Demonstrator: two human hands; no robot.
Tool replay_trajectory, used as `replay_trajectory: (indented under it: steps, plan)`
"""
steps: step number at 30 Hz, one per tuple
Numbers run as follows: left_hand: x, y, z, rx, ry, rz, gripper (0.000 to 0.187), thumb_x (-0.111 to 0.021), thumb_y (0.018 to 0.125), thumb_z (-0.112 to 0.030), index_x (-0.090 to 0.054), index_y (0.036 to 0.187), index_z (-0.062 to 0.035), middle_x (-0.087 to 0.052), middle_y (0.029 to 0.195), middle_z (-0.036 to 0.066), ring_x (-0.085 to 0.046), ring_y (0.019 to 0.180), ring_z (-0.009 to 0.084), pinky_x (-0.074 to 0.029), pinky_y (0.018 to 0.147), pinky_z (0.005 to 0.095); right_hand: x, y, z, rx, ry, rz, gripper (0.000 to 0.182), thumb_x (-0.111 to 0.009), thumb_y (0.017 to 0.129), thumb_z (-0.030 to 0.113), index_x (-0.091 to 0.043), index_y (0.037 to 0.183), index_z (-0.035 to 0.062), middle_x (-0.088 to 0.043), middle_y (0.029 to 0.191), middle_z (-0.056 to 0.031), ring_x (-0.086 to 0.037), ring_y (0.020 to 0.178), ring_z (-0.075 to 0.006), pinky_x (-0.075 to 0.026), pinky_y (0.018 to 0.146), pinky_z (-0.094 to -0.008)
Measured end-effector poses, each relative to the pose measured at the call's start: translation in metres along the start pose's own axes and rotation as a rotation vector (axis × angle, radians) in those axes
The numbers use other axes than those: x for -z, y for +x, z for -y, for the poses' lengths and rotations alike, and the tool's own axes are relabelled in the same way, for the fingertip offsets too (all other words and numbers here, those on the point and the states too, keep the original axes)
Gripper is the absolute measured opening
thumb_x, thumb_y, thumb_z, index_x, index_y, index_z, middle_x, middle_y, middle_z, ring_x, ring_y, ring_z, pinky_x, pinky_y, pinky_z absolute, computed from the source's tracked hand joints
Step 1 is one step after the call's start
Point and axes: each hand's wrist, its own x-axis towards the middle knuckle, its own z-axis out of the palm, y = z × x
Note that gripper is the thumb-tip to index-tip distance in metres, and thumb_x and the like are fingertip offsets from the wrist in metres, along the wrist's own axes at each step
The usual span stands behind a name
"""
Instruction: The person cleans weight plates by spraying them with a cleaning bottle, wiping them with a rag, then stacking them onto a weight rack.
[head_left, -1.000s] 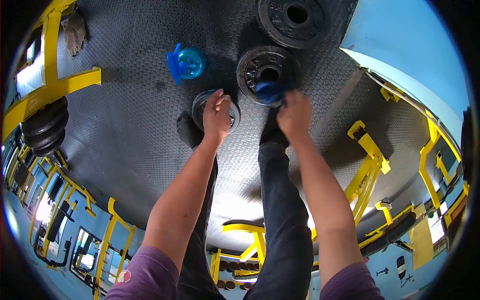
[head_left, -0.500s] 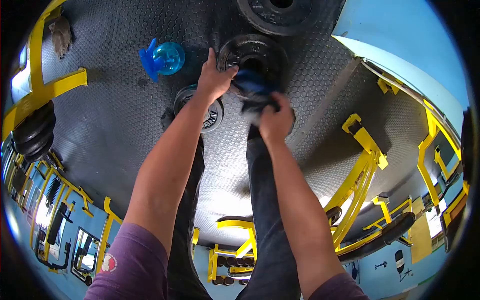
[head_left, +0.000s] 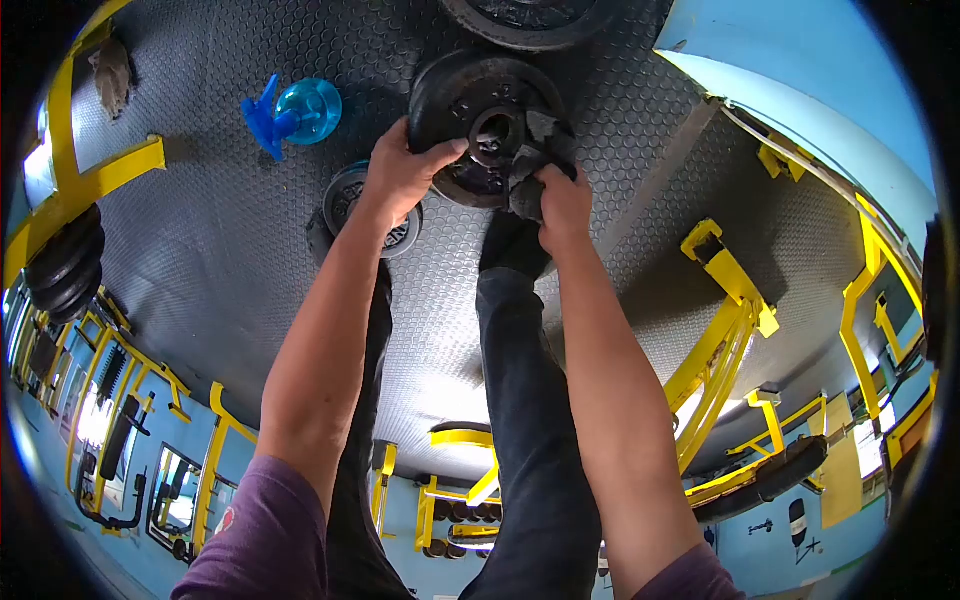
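Observation:
A black round weight plate (head_left: 485, 85) with a hole in its centre is between my hands, near the top middle of the view. My left hand (head_left: 402, 175) grips its left edge, thumb on the face and fingers at or behind the rim. In my right hand (head_left: 562, 205) is a dark grey cloth (head_left: 530, 180), bunched against the plate's right side. A smaller plate with pale lettering (head_left: 403, 238) lies on the floor near my left foot, partly hidden by my left wrist.
A blue spray bottle (head_left: 308, 110) lies left of the plates. Another large black plate (head_left: 530, 25) is at the top. A brown rag (head_left: 112, 78) is at the upper left. Yellow gym frames (head_left: 735, 290) stand on both sides of the dark textured floor (head_left: 230, 220).
The plate in my hands now shows its face, where a blurred dark blue shape was. My right hand has pressed the cloth to its right side, and my left hand has moved slightly left and down.

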Motion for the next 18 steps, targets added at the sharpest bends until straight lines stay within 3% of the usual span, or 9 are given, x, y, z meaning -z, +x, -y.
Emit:
replay_trajectory:
  steps: [3, 5, 9, 10, 12, 15, 16, 17, 18]
  plan:
    - [-0.007, -0.006, 0.007, -0.048, -0.115, 0.140, 0.050, -0.082, 0.075, -0.009, -0.056, 0.116, 0.0032, -0.067, 0.105, 0.014, -0.065, 0.096, 0.0226, -0.054, 0.086, 0.0343, 0.010, -0.025, -0.010, 0.048, -0.183, -0.043, 0.049, -0.056, 0.082, 0.009, -0.053, 0.130, -0.0041, -0.061, 0.124, -0.0234, -0.059, 0.115, -0.0365, -0.045, 0.099, -0.0407]
    - [-0.025, -0.012, 0.009, -0.071, 0.199, 0.134, 0.050, -0.075, 0.075, 0.003, -0.054, 0.121, 0.0001, -0.065, 0.112, 0.008, -0.063, 0.101, 0.0204, -0.052, 0.091, 0.0371, 0.003, -0.041, 0.000, 0.178, -0.371, -0.067, 0.049, -0.056, 0.082, 0.010, -0.053, 0.130, -0.0041, -0.060, 0.124, -0.0246, -0.058, 0.116, -0.0380, -0.044, 0.100, -0.0417]
    - [-0.073, -0.052, -0.027, -0.187, 0.795, 0.026, 0.046, -0.073, 0.068, -0.018, -0.057, 0.108, -0.0025, -0.067, 0.098, 0.023, -0.067, 0.090, 0.0383, -0.052, 0.077, 0.0462, 0.012, -0.061, 0.014, 0.689, -0.541, -0.062, 0.053, -0.055, 0.081, 0.009, -0.054, 0.133, -0.0001, -0.053, 0.135, -0.0267, -0.051, 0.125, -0.0428, -0.038, 0.107, -0.0450]
    - [-0.077, -0.056, -0.030, -0.284, 0.786, -0.002, 0.040, -0.073, 0.065, -0.020, -0.054, 0.096, -0.0003, -0.063, 0.079, 0.026, -0.063, 0.085, 0.0460, -0.049, 0.070, 0.0458, 0.026, -0.061, 0.021, 0.938, -0.685, -0.019, 0.054, -0.055, 0.080, 0.008, -0.054, 0.134, 0.0017, -0.052, 0.137, -0.0257, -0.049, 0.126, -0.0428, -0.036, 0.108, -0.0450]
    - [-0.069, -0.068, -0.039, -0.283, 0.803, 0.034, 0.040, -0.072, 0.066, -0.020, -0.055, 0.096, -0.0003, -0.064, 0.081, 0.025, -0.063, 0.085, 0.0459, -0.049, 0.070, 0.0458, 0.039, -0.064, 0.039, 1.250, -0.872, 0.027, 0.055, -0.054, 0.079, 0.007, -0.056, 0.134, 0.0059, -0.053, 0.137, -0.0225, -0.049, 0.127, -0.0418, -0.035, 0.109, -0.0447]
    - [-0.047, -0.103, -0.051, -0.196, 0.838, 0.107, 0.037, -0.072, 0.067, -0.016, -0.055, 0.096, 0.0000, -0.066, 0.085, 0.021, -0.067, 0.084, 0.0369, -0.050, 0.073, 0.0426, 0.038, -0.056, 0.044, 1.085, -0.651, 0.186, 0.053, -0.052, 0.081, 0.007, -0.057, 0.134, 0.0054, -0.055, 0.136, -0.0214, -0.051, 0.126, -0.0382, -0.037, 0.108, -0.0437]
    - [-0.035, -0.113, -0.054, -0.104, 0.778, 0.135, 0.036, -0.072, 0.068, -0.012, -0.055, 0.097, 0.0000, -0.066, 0.090, 0.018, -0.066, 0.087, 0.0301, -0.050, 0.075, 0.0404, 0.037, -0.046, 0.027, 0.638, -0.464, 0.114, 0.047, -0.048, 0.084, 0.009, -0.060, 0.130, 0.0072, -0.058, 0.134, -0.0169, -0.053, 0.126, -0.0328, -0.040, 0.107, -0.0423]
    - [-0.022, -0.124, -0.057, -0.014, 0.715, 0.159, 0.035, -0.073, 0.069, -0.008, -0.055, 0.097, 0.0000, -0.066, 0.094, 0.014, -0.066, 0.090, 0.0234, -0.050, 0.077, 0.0383, 0.044, -0.039, 0.011, 0.638, -0.445, 0.115, 0.047, -0.048, 0.084, 0.009, -0.060, 0.130, 0.0072, -0.058, 0.134, -0.0169, -0.053, 0.126, -0.0328, -0.040, 0.107, -0.0423]
    - [-0.005, -0.133, -0.039, -0.086, 0.541, 0.147, 0.042, -0.076, 0.067, -0.018, -0.055, 0.099, -0.0002, -0.065, 0.084, 0.018, -0.065, 0.079, 0.0282, -0.049, 0.076, 0.0329, 0.057, -0.032, -0.006, 0.152, 0.029, 0.265, 0.044, -0.048, 0.086, 0.011, -0.060, 0.129, 0.0082, -0.058, 0.135, -0.0154, -0.054, 0.126, -0.0312, -0.042, 0.106, -0.0420]
